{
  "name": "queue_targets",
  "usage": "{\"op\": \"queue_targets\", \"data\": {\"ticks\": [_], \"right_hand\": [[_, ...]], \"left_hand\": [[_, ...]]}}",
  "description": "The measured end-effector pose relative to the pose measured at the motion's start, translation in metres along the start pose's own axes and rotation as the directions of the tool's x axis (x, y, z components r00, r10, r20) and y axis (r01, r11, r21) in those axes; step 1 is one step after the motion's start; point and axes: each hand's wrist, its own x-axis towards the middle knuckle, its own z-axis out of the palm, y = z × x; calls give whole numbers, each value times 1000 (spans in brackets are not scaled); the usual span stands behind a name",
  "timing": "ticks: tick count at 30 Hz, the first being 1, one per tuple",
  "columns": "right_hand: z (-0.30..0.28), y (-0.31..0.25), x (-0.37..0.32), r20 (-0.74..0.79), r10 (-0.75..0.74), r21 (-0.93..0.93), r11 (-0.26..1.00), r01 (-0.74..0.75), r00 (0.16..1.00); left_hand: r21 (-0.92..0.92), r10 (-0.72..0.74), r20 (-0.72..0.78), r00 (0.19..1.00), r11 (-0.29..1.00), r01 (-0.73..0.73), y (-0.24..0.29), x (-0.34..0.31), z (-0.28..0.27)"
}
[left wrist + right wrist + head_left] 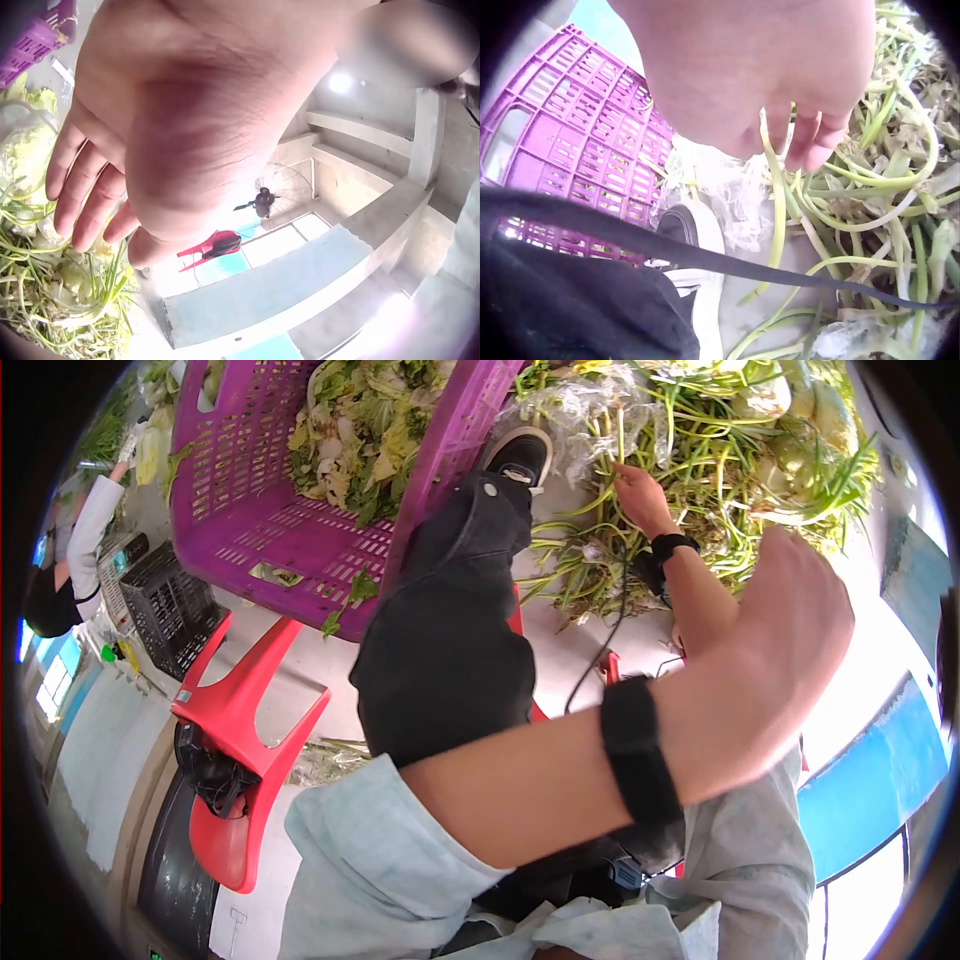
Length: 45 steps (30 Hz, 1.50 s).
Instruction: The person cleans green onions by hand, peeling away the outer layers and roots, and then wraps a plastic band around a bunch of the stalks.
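My right hand [645,500] reaches down into a heap of loose green stalks that look like scallions [715,490]. In the right wrist view, its curled fingers [817,154] hold a few pale green scallion stalks [775,195]. My left hand [795,650] crosses over the right forearm and hovers beyond it to the right, slightly blurred. Seen from the left wrist, this hand [180,135] has its fingers extended and loosely spread, with nothing held. The scallion heap [67,285] lies past its fingertips.
A purple crate [275,590] with leafy trimmings [365,435] stands left of my shoe [520,457]. Crumpled clear plastic [575,415] lies by the stalks; pale round vegetables [765,395] sit behind. A red chair [240,720], a dark crate [170,605] and another person's arm [95,525] are at left.
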Motion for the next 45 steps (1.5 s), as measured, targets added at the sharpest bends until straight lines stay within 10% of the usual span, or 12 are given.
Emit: {"op": "queue_targets", "data": {"ticks": [3,14,20,29,36,45], "right_hand": [[-25,-12,-24,-11,83,5,997,-83,996],[-141,-12,-169,-197,-315,-195,941,278,929],[-199,-53,-281,-429,-450,-199,893,404,783],[-220,-37,-370,-458,-480,-351,871,344,748],[-257,-4,-370,-604,-400,-194,913,359,689],[-256,52,-316,-725,64,394,855,337,686]], "left_hand": [[-48,47,13,999,998,-46,-19,0,-11],[-153,72,90,993,987,-58,-21,38,7],[-40,327,30,945,945,-326,-2,40,32],[-313,439,157,885,872,-377,13,31,80],[-217,306,32,952,932,-292,-6,35,73],[-226,105,174,979,972,-64,-5,39,61]]}}
